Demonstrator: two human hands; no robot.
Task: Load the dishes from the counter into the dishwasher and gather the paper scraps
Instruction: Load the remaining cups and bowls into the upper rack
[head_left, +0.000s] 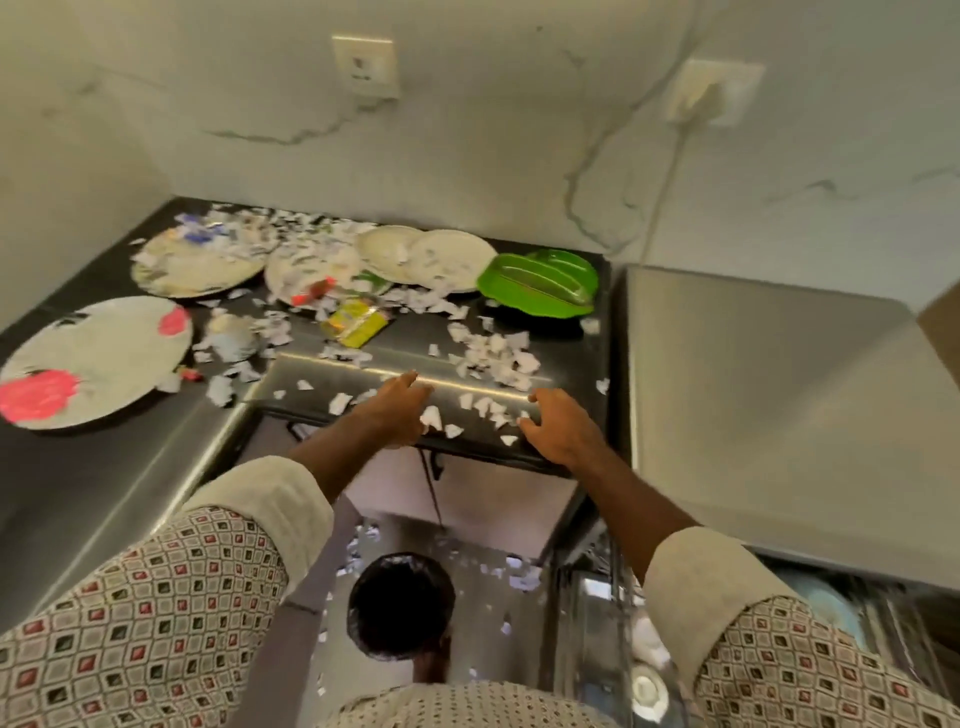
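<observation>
- We are looking down at a dark counter (561, 353) strewn with torn paper scraps (493, 358), with several dirty plates (93, 358) and a green dish (540, 283) near the back wall.
- Our left hand (397, 410) and right hand (558, 428) rest near the counter's front edge, both open with fingers loosely curled, holding nothing, on either side of a small cluster of scraps.
- We judge the scrap-gathering step is in hand; the next move calls for drawing the hands together and sweeping the pieces toward the dark-lined bin (400, 608) below.
- The dishes are not yet loaded.
- The dishwasher (831, 613) at lower right is mostly hidden by our right sleeve; we cannot make out its racks. More scraps lie on the floor (467, 571).
</observation>
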